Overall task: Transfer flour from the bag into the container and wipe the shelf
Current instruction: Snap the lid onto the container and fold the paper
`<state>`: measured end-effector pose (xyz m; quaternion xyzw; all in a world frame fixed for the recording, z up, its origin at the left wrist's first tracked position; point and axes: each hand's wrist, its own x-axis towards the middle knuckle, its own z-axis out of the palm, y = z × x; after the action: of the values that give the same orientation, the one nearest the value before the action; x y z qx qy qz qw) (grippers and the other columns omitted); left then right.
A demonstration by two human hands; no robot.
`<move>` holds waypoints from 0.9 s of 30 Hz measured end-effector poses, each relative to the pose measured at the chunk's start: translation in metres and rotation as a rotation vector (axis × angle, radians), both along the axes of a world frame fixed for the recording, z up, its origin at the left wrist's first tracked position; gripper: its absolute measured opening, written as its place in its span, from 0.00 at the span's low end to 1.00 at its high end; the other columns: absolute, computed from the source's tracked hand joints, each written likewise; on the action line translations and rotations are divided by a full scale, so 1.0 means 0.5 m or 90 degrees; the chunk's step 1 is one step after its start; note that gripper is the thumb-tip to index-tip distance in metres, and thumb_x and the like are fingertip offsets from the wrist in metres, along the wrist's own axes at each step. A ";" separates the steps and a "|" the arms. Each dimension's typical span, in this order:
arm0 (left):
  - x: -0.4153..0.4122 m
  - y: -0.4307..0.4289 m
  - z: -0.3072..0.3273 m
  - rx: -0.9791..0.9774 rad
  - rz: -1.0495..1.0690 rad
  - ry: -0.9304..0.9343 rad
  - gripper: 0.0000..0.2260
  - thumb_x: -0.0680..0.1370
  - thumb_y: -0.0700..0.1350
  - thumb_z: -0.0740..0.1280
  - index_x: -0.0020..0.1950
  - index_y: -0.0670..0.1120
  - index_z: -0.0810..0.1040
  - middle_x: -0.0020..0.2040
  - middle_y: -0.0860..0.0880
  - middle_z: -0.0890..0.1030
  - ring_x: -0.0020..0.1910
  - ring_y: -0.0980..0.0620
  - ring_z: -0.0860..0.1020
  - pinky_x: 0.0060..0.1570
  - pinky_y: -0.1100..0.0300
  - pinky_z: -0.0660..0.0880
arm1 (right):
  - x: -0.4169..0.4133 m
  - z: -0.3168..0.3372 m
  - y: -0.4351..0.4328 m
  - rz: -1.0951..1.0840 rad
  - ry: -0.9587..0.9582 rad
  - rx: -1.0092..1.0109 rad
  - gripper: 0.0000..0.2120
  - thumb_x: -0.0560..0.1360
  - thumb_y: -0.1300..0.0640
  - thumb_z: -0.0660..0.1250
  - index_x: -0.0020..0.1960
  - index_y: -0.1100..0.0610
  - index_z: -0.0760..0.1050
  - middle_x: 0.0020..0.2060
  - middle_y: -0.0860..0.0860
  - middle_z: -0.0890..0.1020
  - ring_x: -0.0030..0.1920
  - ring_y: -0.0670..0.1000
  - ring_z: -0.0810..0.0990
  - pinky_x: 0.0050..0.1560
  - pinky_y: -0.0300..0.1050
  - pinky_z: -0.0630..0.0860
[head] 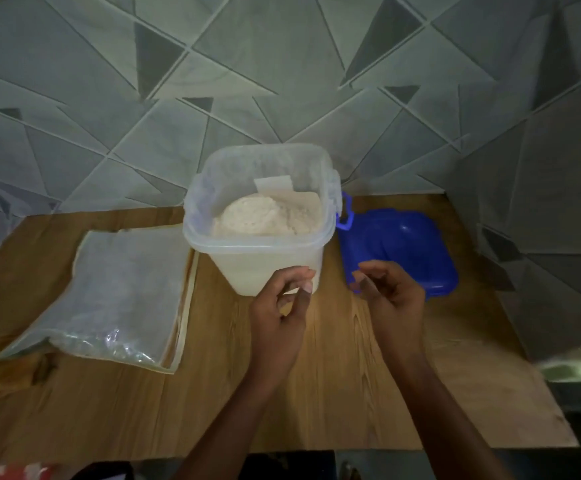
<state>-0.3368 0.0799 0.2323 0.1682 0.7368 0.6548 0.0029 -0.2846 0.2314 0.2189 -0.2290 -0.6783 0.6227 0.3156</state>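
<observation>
1. The left hand (278,313) has a loose grip, fingers half-curled round nothing. Its fingertips overlap the lower near wall of the clear plastic container (264,265); I cannot tell if they touch it.
2. The right hand (394,296), at 3 o'clock of the left and apart from it, has the same slack, empty grip over the near corner of the blue lid (403,244).
3. The container stands upright and uncovered, with flour (264,216) heaped inside.
4. The lid lies flat just beside the container, at its 3 o'clock.
5. A flattened clear bag (119,292) lies at its 9 o'clock.
6. All sit on the wooden shelf (334,393).
</observation>
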 end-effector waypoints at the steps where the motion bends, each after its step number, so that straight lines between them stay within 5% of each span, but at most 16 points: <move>1: 0.000 0.013 -0.002 -0.009 -0.014 -0.005 0.07 0.80 0.37 0.69 0.56 0.46 0.82 0.53 0.53 0.85 0.58 0.51 0.82 0.56 0.58 0.80 | -0.001 -0.006 0.015 -0.008 -0.003 -0.001 0.07 0.75 0.65 0.72 0.49 0.55 0.81 0.42 0.52 0.85 0.45 0.57 0.84 0.49 0.62 0.81; 7: -0.033 0.072 -0.019 -0.050 -0.056 -0.045 0.08 0.80 0.40 0.69 0.58 0.49 0.82 0.54 0.56 0.85 0.57 0.58 0.82 0.56 0.56 0.80 | -0.004 -0.019 0.076 -0.068 -0.038 -0.010 0.06 0.76 0.64 0.71 0.50 0.56 0.81 0.42 0.52 0.85 0.45 0.56 0.85 0.49 0.64 0.81; 14: -0.061 0.136 -0.063 -0.099 -0.090 -0.105 0.09 0.79 0.41 0.70 0.59 0.48 0.82 0.53 0.56 0.85 0.56 0.63 0.82 0.55 0.70 0.78 | 0.018 -0.064 0.138 -0.101 -0.113 0.015 0.05 0.76 0.62 0.72 0.51 0.56 0.81 0.43 0.51 0.85 0.45 0.52 0.85 0.48 0.58 0.83; 21: -0.096 0.235 -0.151 -0.217 -0.030 -0.220 0.14 0.79 0.45 0.70 0.65 0.47 0.79 0.59 0.51 0.83 0.52 0.63 0.80 0.42 0.81 0.71 | -0.008 -0.127 0.279 -0.085 -0.267 0.067 0.05 0.75 0.55 0.73 0.48 0.56 0.80 0.41 0.48 0.84 0.45 0.47 0.83 0.47 0.47 0.80; 24: -0.109 0.283 -0.188 -0.234 0.009 -0.264 0.18 0.78 0.45 0.71 0.68 0.45 0.76 0.60 0.47 0.83 0.58 0.53 0.81 0.48 0.72 0.72 | -0.017 -0.167 0.347 -0.081 -0.334 0.096 0.09 0.76 0.53 0.72 0.52 0.56 0.78 0.48 0.51 0.82 0.52 0.53 0.82 0.47 0.41 0.75; 27: -0.122 0.324 -0.223 -0.256 0.062 -0.290 0.19 0.76 0.41 0.73 0.66 0.41 0.76 0.56 0.46 0.82 0.54 0.50 0.81 0.46 0.72 0.72 | -0.028 -0.209 0.399 -0.044 -0.487 0.124 0.24 0.76 0.45 0.69 0.70 0.49 0.69 0.68 0.55 0.74 0.67 0.58 0.74 0.66 0.55 0.72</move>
<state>-0.3980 0.2421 0.1208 -0.0227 0.8393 0.5159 0.1699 -0.2987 0.4308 0.1146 -0.4360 -0.7948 0.4143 0.0808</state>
